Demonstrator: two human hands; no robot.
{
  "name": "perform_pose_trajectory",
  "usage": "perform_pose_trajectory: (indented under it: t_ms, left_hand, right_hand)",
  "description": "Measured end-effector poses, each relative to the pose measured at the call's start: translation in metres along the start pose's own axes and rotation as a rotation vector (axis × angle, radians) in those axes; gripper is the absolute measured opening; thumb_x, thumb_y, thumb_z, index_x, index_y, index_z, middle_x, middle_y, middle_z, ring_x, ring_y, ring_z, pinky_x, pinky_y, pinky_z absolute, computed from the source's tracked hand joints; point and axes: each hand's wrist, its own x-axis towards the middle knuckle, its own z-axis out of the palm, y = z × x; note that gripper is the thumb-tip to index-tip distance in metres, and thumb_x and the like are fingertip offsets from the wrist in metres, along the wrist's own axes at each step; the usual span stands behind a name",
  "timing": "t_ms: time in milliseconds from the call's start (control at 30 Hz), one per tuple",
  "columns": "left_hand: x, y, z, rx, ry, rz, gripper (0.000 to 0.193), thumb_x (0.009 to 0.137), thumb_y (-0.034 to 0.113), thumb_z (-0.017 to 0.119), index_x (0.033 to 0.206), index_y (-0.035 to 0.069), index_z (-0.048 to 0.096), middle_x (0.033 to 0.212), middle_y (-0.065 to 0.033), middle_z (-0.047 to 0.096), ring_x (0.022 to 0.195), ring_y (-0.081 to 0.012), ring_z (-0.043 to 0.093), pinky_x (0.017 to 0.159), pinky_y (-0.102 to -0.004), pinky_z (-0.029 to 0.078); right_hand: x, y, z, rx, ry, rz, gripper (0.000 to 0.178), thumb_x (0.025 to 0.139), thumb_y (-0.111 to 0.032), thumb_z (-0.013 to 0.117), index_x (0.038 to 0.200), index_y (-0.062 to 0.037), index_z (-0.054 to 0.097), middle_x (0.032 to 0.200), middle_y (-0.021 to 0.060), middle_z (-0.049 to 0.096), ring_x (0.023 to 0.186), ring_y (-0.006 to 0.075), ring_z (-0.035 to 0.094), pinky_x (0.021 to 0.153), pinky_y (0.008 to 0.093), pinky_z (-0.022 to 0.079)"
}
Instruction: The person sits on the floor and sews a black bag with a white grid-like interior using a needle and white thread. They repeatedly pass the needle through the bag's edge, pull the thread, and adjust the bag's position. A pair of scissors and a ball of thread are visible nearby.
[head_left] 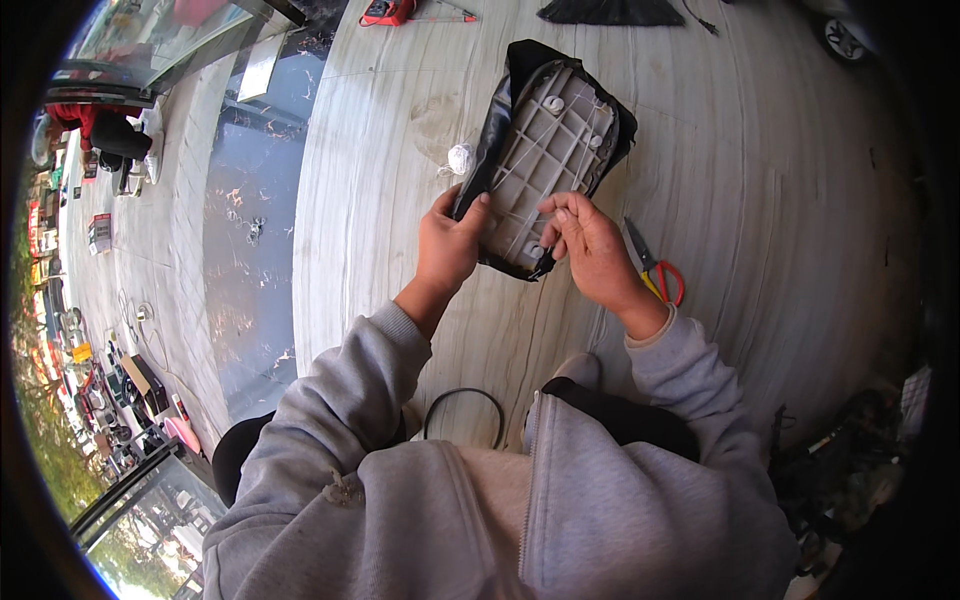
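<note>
A seat pad with a pale ribbed plastic base lies tilted, underside up, and black sheet covering wraps round its edges. White string runs criss-cross over the ribs. My left hand is closed on the near left edge, thumb over the black covering. Over the near right part of the base is my right hand, its thumb and fingers drawn together in a pinch on the string. A ball of white string rests on the floor left of the pad. Scissors with red and yellow handles lie beside my right wrist.
Black material and a red meter with a probe lie at the far edge. A black loop is between my feet. Far left, a person in red is by a glass door. Dark clutter fills the near right.
</note>
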Motion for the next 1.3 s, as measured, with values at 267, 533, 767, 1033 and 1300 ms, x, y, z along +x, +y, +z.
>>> perform_pose_trajectory:
  t_ms: [267,533,767,1033,1300]
  left_hand:
    - [-0.020,-0.006,0.010,-0.053,0.062,0.164,0.046,0.094,0.026,0.069,0.123,-0.007,0.056,0.084,-0.0012,0.064,0.070,-0.0063,0.056,0.063,-0.0213,0.046]
    - [-0.025,-0.013,0.013,-0.027,0.105,0.237,0.046,0.092,0.024,0.070,0.122,-0.007,0.056,0.084,-0.0024,0.065,0.072,-0.0065,0.057,0.064,-0.0224,0.048]
    - [-0.025,-0.009,0.011,0.079,0.137,0.308,0.044,0.090,0.024,0.072,0.120,-0.006,0.058,0.083,-0.0018,0.064,0.073,-0.0065,0.057,0.065,-0.0224,0.048]
    - [-0.023,-0.006,0.011,0.024,0.099,0.278,0.044,0.090,0.023,0.072,0.120,-0.006,0.058,0.085,-0.0016,0.064,0.075,-0.0067,0.057,0.067,-0.0227,0.048]
    - [-0.027,0.005,0.013,0.060,0.111,0.265,0.047,0.089,0.024,0.072,0.121,-0.007,0.057,0.086,-0.0025,0.065,0.075,-0.0075,0.058,0.068,-0.0231,0.049]
  right_hand:
    - [0.004,0.015,-0.001,-0.062,0.004,-0.019,0.015,0.102,-0.009,0.041,0.109,-0.0028,0.053,0.092,0.0038,0.051,0.075,0.0115,0.048,0.067,0.0265,0.044]
    - [-0.007,0.021,0.015,-0.161,0.230,-0.191,0.010,0.091,-0.004,0.061,0.096,-0.0024,0.070,0.091,0.0112,0.068,0.076,0.0215,0.066,0.068,0.0326,0.053]
    - [-0.004,0.016,0.019,-0.246,0.198,-0.126,0.010,0.087,0.000,0.068,0.097,0.0018,0.068,0.084,0.0065,0.069,0.076,0.0103,0.065,0.067,0.0243,0.052]
    - [0.002,0.014,0.025,-0.128,0.187,-0.070,0.007,0.084,-0.003,0.069,0.090,-0.0001,0.065,0.082,0.0153,0.069,0.074,0.0262,0.070,0.066,0.0329,0.053]
    - [0.005,0.013,0.032,-0.073,0.213,-0.091,0.006,0.084,0.000,0.068,0.089,-0.0014,0.064,0.077,0.0112,0.065,0.069,0.0231,0.066,0.064,0.0325,0.051]
